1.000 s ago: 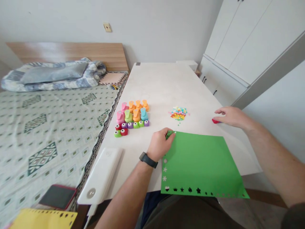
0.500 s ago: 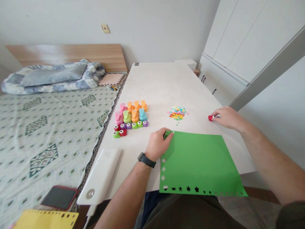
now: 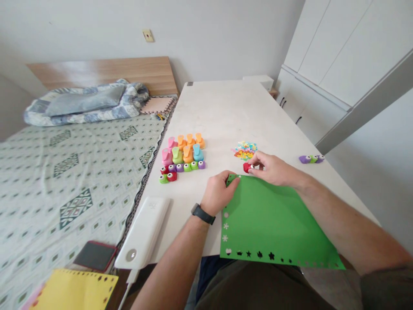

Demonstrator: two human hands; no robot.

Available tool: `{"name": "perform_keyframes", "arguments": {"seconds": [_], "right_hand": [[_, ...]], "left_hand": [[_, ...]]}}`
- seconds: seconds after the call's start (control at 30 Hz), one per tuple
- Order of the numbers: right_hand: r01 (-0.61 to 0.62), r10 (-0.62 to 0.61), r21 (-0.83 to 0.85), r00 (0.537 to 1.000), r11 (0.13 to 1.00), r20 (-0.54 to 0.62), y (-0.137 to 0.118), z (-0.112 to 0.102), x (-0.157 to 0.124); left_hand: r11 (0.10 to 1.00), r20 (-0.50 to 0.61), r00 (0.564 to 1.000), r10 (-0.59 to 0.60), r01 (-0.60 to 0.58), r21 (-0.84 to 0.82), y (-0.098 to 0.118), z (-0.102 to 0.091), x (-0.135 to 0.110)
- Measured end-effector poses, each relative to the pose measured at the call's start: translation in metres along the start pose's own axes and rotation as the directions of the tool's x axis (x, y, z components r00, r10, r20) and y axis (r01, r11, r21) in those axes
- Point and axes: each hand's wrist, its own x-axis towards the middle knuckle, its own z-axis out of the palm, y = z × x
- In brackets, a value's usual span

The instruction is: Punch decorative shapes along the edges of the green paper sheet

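Observation:
A green sheet of paper lies at the table's near edge, with small shapes punched along its left and bottom margins. My left hand pinches its upper left corner, thumb on top. Just beyond the top edge of the sheet, my right hand grips a small red craft punch between thumb and fingers. The punch is close to the paper's edge; whether it touches the edge I cannot tell. A pile of colourful paper cutouts lies right behind the punch.
Several craft punches stand in rows at the left. More small punches sit at the right edge. A white power strip-like box lies front left. A yellow punched sheet and a dark phone-like device are beyond the table.
My right hand has brought the red craft punch leftward from the table's right side to the sheet's top edge. My left hand still holds the corner. The view has shifted slightly.

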Motion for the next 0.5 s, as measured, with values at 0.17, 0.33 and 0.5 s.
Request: {"name": "perform_keyframes", "arguments": {"seconds": [0.17,0.33,0.5], "right_hand": [[0.037,-0.041,0.126,0.999,0.991,0.023,0.005,0.008,0.007],[0.043,-0.063,0.243,0.995,0.969,0.074,0.012,0.011,0.01],[0.031,-0.056,0.28,0.995,0.959,0.083,0.015,0.011,0.01]], "left_hand": [[1.0,-0.007,1.0,-0.022,0.022,-0.02,0.0,0.0,0.001],[1.0,-0.002,1.0,-0.022,0.022,-0.019,0.002,-0.001,0.002],[0.999,-0.004,1.0,-0.031,0.031,-0.02,0.002,-0.001,0.002]]}}
